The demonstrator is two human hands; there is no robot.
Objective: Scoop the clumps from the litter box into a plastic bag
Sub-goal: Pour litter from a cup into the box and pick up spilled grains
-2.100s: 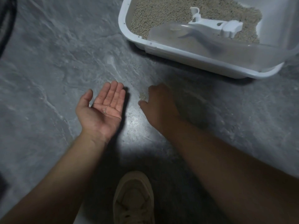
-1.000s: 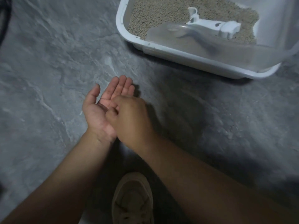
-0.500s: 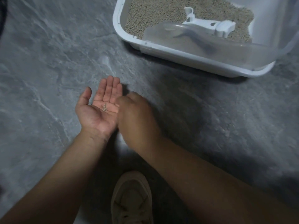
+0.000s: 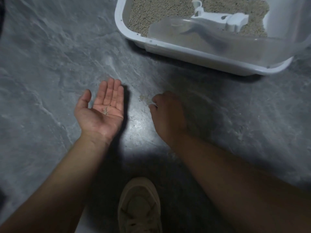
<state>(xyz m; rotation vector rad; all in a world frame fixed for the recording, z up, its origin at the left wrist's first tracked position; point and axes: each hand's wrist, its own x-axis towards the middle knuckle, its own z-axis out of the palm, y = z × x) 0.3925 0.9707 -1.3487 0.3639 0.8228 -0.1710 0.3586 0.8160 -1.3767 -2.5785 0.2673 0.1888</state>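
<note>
Litter box [image 4: 131, 35]: white plastic tray sitting on the grey floor [image 4: 50, 64]; serving as landmark for this entry. It is holding beige pellet litter [image 4: 159, 10], with a white scoop [image 4: 218, 19] lying on the litter inside and a translucent cover panel [image 4: 210, 42] leaning across its near wall.

Spilled pellets [image 4: 144, 99]: a small scatter lying on the floor in front of the box, just beside the right hand's fingertips.

Right hand [image 4: 166, 113]: reaching palm-down to that scatter, fingers curling at the pellets; whether its grip is pinching any cannot be told, since the fingertips are hidden.

Left hand [image 4: 102, 111]: waiting palm-up in front of the box, well left of the scatter, fingers straight and apart from any grasp, carrying a few gathered pellets [image 4: 105, 111] on the palm.

Shoe [image 4: 139, 206]: beige, laced, standing nearest the person, farthest from the box.

Progress, as judged: stray pellets are being tidied by hand. No clumps are showing in the litter, and no plastic bag is in view, so whether scooping is finished cannot be confirmed. The handful is awaiting disposal.

Writing: no brand, label or lettering is readable anywhere.
</note>
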